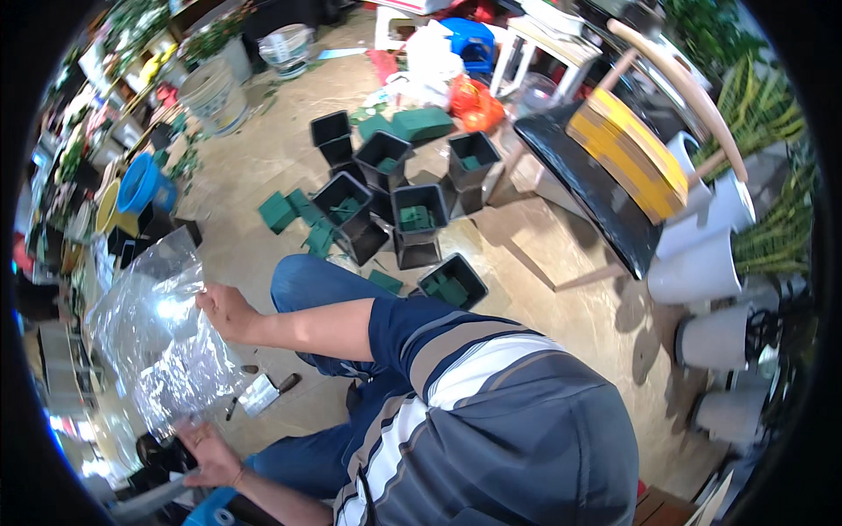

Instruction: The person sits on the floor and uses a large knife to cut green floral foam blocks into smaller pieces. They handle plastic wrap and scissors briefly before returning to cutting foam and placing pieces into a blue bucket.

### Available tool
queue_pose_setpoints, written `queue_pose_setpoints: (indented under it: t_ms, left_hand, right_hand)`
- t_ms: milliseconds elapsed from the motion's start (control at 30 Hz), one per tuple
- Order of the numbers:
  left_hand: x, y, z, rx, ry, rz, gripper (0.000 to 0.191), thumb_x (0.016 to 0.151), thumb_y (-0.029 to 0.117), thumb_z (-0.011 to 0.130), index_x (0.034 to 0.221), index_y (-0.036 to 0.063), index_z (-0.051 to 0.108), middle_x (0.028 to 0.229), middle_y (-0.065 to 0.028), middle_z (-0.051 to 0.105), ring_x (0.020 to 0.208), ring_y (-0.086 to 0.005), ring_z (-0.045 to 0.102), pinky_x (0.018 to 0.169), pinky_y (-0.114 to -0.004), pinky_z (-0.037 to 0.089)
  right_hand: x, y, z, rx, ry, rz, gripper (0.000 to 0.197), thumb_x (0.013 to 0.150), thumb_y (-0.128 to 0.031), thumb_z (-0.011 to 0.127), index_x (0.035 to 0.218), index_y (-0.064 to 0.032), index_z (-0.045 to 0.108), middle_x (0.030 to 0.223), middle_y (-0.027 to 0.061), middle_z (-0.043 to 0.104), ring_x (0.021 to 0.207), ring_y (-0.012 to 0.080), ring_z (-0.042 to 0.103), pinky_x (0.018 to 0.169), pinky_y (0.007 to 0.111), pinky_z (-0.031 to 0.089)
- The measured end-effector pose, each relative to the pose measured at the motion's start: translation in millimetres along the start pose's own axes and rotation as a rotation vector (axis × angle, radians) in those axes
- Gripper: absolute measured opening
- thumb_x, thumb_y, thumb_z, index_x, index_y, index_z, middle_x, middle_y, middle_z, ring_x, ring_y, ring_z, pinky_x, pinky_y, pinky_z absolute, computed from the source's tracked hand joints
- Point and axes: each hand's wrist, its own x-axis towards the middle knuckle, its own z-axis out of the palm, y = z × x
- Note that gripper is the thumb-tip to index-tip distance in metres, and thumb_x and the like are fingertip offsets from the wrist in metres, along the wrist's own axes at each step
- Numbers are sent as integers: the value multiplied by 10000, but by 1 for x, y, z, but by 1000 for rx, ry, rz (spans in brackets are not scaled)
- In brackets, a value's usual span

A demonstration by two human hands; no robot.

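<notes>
A clear plastic bag or sheet [171,329] is stretched out at the left of the view. My right hand [230,312] is closed on its upper right edge. At its lower end is my left hand [210,454], thumb apart and fingertips against the plastic; whether they pinch it is unclear. On the floor between my legs and the plastic lie a knife with a wide blade [260,396] and dark handle, and a black pen-like item [231,409]. Beyond my right knee stand several tall black square pots [421,214], some holding green floral foam pieces. More floral foam blocks [277,212] lie beside them.
A wooden chair [579,177] with a black seat bears a yellow taped box [628,154]. White planters [694,269] line the right side. A blue bucket [146,184], a pale bucket [214,98] and flowers are at the left. An orange plastic bag [473,104] lies near a white-legged stool [552,49].
</notes>
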Motion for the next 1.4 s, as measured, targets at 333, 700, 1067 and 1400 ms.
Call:
queue_pose_setpoints:
  t_ms: [333,700,1067,1400]
  left_hand:
    - [86,-188,102,142,295,-160,476,936,353,599,1289,54,488,1291,-105,546,1123,-227,536,1012,-432,400]
    - [43,-68,64,815,435,292,137,978,160,584,1009,35,631,909,-56,655,768,-111,598,665,-240,493]
    - [-50,78,29,1255,610,282,140,947,158,638,949,20,659,867,-52,689,815,-124,638,729,-266,506]
    - [36,203,-42,1307,1206,156,641,747,57,771,1300,11,451,1201,-121,552,1026,-201,571,858,-316,496]
  right_hand:
    - [-6,-23,-91,-193,262,-24,285,1000,-261,495,943,17,516,631,168,572,533,295,602,492,398,427]
    - [-39,-23,-71,523,-542,288,511,903,-221,673,1315,-10,458,1138,96,615,1024,163,608,910,329,486]
    - [33,-36,109,110,-1093,333,588,857,-203,747,1319,25,463,1111,161,633,975,179,632,853,308,514]
    - [97,27,329,-18,-1389,31,132,934,-152,614,919,-29,660,775,44,663,734,101,619,687,288,512]
